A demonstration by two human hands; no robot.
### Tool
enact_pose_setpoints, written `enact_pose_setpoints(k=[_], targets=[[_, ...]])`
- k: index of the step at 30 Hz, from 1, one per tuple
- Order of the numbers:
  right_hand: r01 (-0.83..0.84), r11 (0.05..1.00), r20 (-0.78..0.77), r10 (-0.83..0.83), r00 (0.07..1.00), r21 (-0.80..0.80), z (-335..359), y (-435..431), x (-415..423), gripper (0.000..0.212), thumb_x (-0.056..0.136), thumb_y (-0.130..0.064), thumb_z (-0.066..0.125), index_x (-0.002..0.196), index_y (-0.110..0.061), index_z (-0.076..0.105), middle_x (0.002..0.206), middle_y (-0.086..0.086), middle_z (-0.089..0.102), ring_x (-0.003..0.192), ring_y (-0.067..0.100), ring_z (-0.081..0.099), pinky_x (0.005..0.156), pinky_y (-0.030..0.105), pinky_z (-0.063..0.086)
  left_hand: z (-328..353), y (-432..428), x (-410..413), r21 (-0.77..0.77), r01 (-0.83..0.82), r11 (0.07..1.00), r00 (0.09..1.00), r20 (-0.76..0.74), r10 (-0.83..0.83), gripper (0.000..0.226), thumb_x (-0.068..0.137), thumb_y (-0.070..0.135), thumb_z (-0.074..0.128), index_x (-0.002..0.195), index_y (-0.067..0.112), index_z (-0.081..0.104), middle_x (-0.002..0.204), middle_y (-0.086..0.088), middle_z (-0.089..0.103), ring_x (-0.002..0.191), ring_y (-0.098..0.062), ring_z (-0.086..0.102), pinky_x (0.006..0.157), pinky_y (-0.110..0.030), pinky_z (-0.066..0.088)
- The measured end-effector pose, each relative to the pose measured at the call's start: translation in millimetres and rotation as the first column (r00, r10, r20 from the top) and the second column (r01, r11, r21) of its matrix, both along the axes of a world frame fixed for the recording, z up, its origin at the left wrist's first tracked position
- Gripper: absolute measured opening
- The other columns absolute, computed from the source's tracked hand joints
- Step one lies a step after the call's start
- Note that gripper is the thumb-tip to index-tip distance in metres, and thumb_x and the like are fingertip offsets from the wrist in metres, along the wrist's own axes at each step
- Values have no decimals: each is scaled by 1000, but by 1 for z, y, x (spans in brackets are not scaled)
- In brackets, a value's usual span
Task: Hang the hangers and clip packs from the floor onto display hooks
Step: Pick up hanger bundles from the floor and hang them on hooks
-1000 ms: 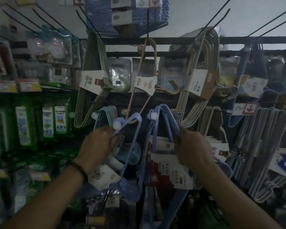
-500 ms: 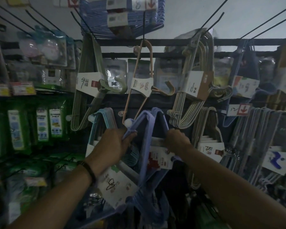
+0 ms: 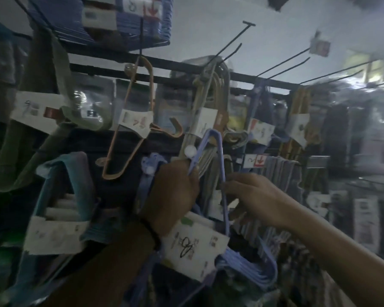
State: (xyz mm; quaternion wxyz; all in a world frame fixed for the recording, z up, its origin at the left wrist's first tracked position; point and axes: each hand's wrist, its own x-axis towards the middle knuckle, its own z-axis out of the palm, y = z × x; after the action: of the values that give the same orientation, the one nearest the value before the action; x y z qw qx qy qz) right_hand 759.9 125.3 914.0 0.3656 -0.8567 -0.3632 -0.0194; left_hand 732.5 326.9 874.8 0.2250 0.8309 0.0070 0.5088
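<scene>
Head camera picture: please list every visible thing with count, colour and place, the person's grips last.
lavender hanger pack: one, lavender with white label, centre, held up
second lavender pack: one, lavender, just left of the first
teal hanger pack: one, teal, lower left
orange hanger: one, orange, upper centre, on a hook
olive hanger pack: one, olive green, upper left
beige hanger pack: one, beige, upper centre-right
dark blue hangers: one stack, dark blue, top
bare hooks: several, black, upper right
price tag: one, white and red, right of centre
left grip: one, holds the lavender hanger pack's left bar
right grip: one, at its right bar, hold unclear
</scene>
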Motion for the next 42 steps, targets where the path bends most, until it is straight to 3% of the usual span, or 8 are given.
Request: enact_pose_setpoints(k=[4, 9, 15, 20, 24, 29, 35, 42], targets=[[253, 959, 422, -179, 889, -126, 8, -34, 28, 32, 100, -45, 56, 83, -18, 55, 73, 4, 63, 59, 19, 60, 51, 31, 50, 23, -52, 43, -57, 79, 995, 997, 8, -78, 33, 107, 33, 52, 82, 15, 61, 66, -3, 53, 58, -29, 57, 56, -42, 56], [396, 918, 573, -318, 756, -13, 37, -92, 96, 22, 101, -35, 58, 87, -19, 54, 85, 4, 59, 63, 17, 57, 49, 26, 45, 62, -135, 88, -141, 115, 983, 992, -32, -121, 21, 106, 26, 55, 112, 12, 69, 92, -10, 72, 75, -28, 72, 65, -30, 61], [383, 924, 583, -304, 753, -13, 94, -159, 180, 18, 102, -30, 59, 96, -13, 58, 76, -1, 53, 73, 21, 62, 56, 27, 46, 118, -205, 142, -95, 62, 993, 989, -131, -74, 45, 97, 58, 59, 83, 16, 67, 71, -3, 71, 62, -19, 74, 65, -43, 62], [386, 913, 607, -235, 760, -130, 158, -190, 248, 13, 103, -20, 56, 103, -7, 60, 90, 5, 58, 106, 36, 63, 79, 38, 45, 141, -239, 185, 98, -143, 985, 988, -42, 147, 49, 98, 57, 58, 129, 20, 48, 124, 2, 59, 102, -13, 61, 76, -22, 47], [380, 913, 662, -195, 724, -147, 210, -182, 295, 19, 101, -22, 61, 89, -8, 56, 88, 4, 64, 71, 18, 60, 63, 28, 45, 139, -254, 214, 287, -63, 956, 998, -1, 66, 75, 100, 54, 57, 161, 32, 21, 170, 8, 16, 151, -16, 28, 111, -29, 35], [362, 932, 733, -224, 642, -32, 245, -179, 304, 27, 97, -15, 64, 77, -9, 46, 71, 2, 53, 58, 13, 52, 48, 25, 35, 150, -249, 237, 362, -137, 922, 989, -4, 148, 85, 99, 68, 43, 167, 31, 8, 165, 24, -35, 160, -10, 2, 126, -37, 27], [333, 921, 778, -358, 516, 204, 238, -185, 317, 15, 97, -17, 63, 98, -12, 49, 79, 3, 51, 61, 15, 49, 53, 28, 40, 159, -231, 257, 468, -177, 866, 982, 31, 184, 90, 101, 66, 42, 167, 29, -6, 162, 20, -42, 159, -12, -21, 132, -43, 11], [289, 931, 723, -356, 592, 222, 215, -153, 375, 19, 96, -12, 64, 113, -7, 56, 77, -2, 42, 60, 9, 41, 47, 22, 28, 166, -213, 280, 561, -249, 789, 937, -66, 343, 91, 100, 68, 45, 167, 24, 1, 167, 13, -35, 159, -14, -19, 132, -45, 10]])
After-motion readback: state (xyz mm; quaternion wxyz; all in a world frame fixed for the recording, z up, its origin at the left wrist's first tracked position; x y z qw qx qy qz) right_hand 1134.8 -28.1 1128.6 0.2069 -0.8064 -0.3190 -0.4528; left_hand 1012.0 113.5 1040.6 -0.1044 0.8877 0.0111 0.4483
